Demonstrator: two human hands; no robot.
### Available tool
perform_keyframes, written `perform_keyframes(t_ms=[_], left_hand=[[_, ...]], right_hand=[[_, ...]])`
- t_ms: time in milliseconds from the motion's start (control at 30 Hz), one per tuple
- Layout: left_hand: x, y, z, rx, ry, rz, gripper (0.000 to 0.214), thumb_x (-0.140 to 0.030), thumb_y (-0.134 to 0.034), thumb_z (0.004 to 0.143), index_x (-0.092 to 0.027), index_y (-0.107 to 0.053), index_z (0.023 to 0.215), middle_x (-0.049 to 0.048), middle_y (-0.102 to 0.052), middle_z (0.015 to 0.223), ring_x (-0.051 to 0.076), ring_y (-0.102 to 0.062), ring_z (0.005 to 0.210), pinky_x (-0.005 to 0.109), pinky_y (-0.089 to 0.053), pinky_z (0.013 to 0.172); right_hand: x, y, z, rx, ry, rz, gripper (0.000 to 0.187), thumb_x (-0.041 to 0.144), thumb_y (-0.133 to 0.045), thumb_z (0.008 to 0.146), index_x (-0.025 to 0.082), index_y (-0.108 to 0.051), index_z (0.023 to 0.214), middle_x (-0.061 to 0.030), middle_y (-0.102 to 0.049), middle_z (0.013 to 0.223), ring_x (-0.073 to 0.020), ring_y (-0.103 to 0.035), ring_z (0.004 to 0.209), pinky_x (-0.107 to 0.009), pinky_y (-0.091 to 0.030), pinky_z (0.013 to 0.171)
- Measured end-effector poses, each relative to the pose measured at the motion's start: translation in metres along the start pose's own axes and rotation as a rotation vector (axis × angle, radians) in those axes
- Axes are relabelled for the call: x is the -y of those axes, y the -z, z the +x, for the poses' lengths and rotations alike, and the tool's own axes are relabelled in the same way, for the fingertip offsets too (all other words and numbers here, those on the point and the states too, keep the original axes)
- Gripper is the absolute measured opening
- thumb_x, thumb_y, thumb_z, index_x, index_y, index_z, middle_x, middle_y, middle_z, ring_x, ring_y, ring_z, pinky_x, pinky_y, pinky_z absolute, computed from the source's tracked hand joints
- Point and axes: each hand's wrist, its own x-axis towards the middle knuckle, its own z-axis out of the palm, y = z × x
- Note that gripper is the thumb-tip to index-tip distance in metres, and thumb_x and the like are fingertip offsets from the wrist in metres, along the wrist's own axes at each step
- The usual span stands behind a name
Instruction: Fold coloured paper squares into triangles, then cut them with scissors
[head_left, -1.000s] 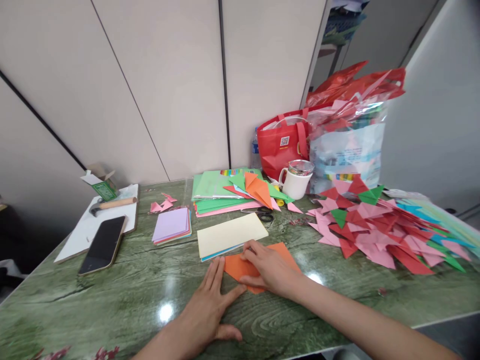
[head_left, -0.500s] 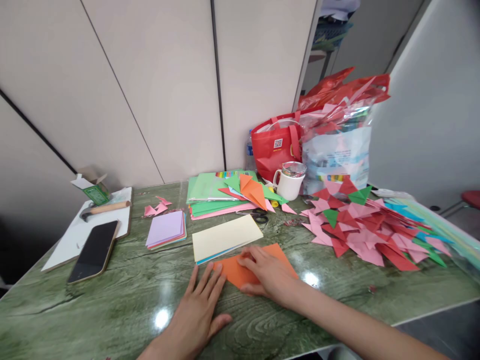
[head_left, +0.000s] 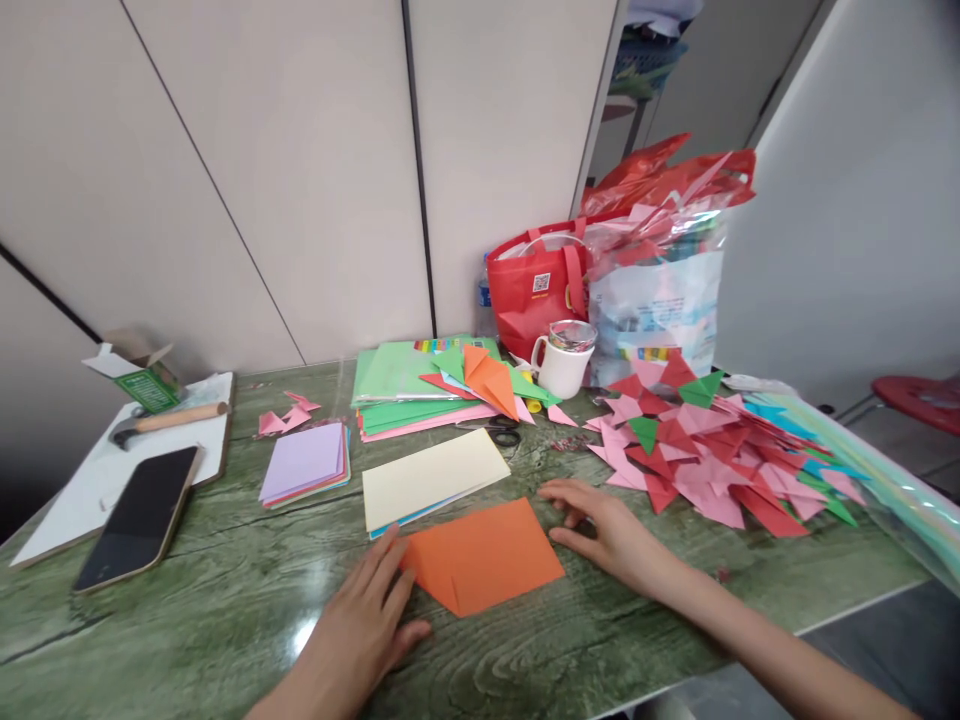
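An orange paper sheet (head_left: 484,553) with a folded corner lies on the green table (head_left: 225,610) in front of me. My left hand (head_left: 360,630) lies flat, fingers spread, its fingertips resting on the sheet's left corner. Just off the sheet's right edge, my right hand (head_left: 604,528) rests on the table with loosely curved fingers and holds nothing. A cream stack of paper (head_left: 431,478) lies just behind the orange sheet.
A heap of folded paper triangles (head_left: 720,455) covers the right side. Behind are green paper sheets (head_left: 409,385), scissors (head_left: 501,432), a white mug (head_left: 562,362), a red bag (head_left: 534,290) and a plastic bag (head_left: 660,290). A lilac pad (head_left: 306,462), phone (head_left: 139,515), hammer (head_left: 161,420) lie left.
My right hand has slid off the orange sheet to its right edge, uncovering the sheet. The left hand stays at the sheet's left corner. The view has swung rightward.
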Motion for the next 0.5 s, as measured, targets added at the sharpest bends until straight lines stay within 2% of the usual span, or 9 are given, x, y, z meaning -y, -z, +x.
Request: perform_keyframes(t_ms=[67, 133, 233, 300, 400, 500], left_hand=[[-0.004, 0.007, 0.015, 0.013, -0.03, -0.065, 0.037, -0.037, -0.032, 0.1, -0.016, -0.062, 0.104, 0.0107, -0.065, 0.109, 0.024, -0.06, 0.105, 0.035, -0.053, 0.085], [-0.01, 0.01, 0.032, 0.083, -0.082, -0.182, 0.036, -0.023, -0.026, 0.102, -0.016, -0.061, 0.099, 0.0085, -0.065, 0.101, 0.02, -0.062, 0.095, 0.032, -0.053, 0.082], [-0.016, 0.008, 0.052, 0.184, -0.197, -0.275, 0.032, -0.013, -0.028, 0.099, -0.015, -0.059, 0.098, 0.0088, -0.063, 0.104, 0.019, -0.061, 0.093, 0.031, -0.053, 0.081], [-0.016, 0.003, 0.06, 0.213, -0.219, -0.319, 0.026, -0.011, -0.032, 0.097, -0.014, -0.058, 0.1, 0.0096, -0.062, 0.106, 0.02, -0.06, 0.094, 0.031, -0.052, 0.081], [-0.012, -0.004, 0.061, 0.201, -0.191, -0.366, 0.025, -0.01, -0.034, 0.096, -0.014, -0.056, 0.106, 0.0103, -0.06, 0.11, 0.021, -0.059, 0.096, 0.033, -0.052, 0.082], [-0.006, -0.01, 0.051, 0.147, -0.117, -0.432, 0.024, -0.012, -0.034, 0.096, -0.017, -0.055, 0.105, 0.009, -0.06, 0.108, 0.019, -0.059, 0.095, 0.033, -0.052, 0.084]], right_hand=[[0.005, 0.001, 0.013, 0.084, -0.063, 0.035, 0.041, 0.015, -0.061, 0.078, 0.018, -0.056, 0.118, -0.0077, -0.06, 0.1, -0.0142, -0.061, 0.068, -0.03, -0.054, 0.065], [0.013, 0.0, 0.027, 0.154, -0.082, -0.03, 0.049, 0.011, -0.066, 0.07, 0.017, -0.057, 0.118, -0.0065, -0.059, 0.099, -0.0137, -0.06, 0.069, -0.028, -0.052, 0.065], [0.023, 0.0, 0.045, 0.251, -0.123, -0.15, 0.054, 0.007, -0.073, 0.058, 0.016, -0.061, 0.11, -0.005, -0.06, 0.094, -0.0148, -0.059, 0.071, -0.026, -0.048, 0.063], [0.027, 0.002, 0.055, 0.314, -0.146, -0.18, 0.049, 0.008, -0.077, 0.054, 0.017, -0.063, 0.1, -0.0012, -0.061, 0.081, -0.0163, -0.059, 0.072, -0.025, -0.046, 0.062], [0.032, 0.004, 0.064, 0.367, -0.12, -0.199, 0.031, 0.01, -0.079, 0.055, 0.018, -0.065, 0.081, 0.0039, -0.058, 0.064, -0.0149, -0.055, 0.066, -0.023, -0.041, 0.059], [0.035, 0.003, 0.068, 0.424, -0.001, -0.01, 0.016, 0.011, -0.075, 0.064, 0.017, -0.064, 0.075, 0.0035, -0.058, 0.07, -0.01, -0.052, 0.062, -0.02, -0.04, 0.057]])
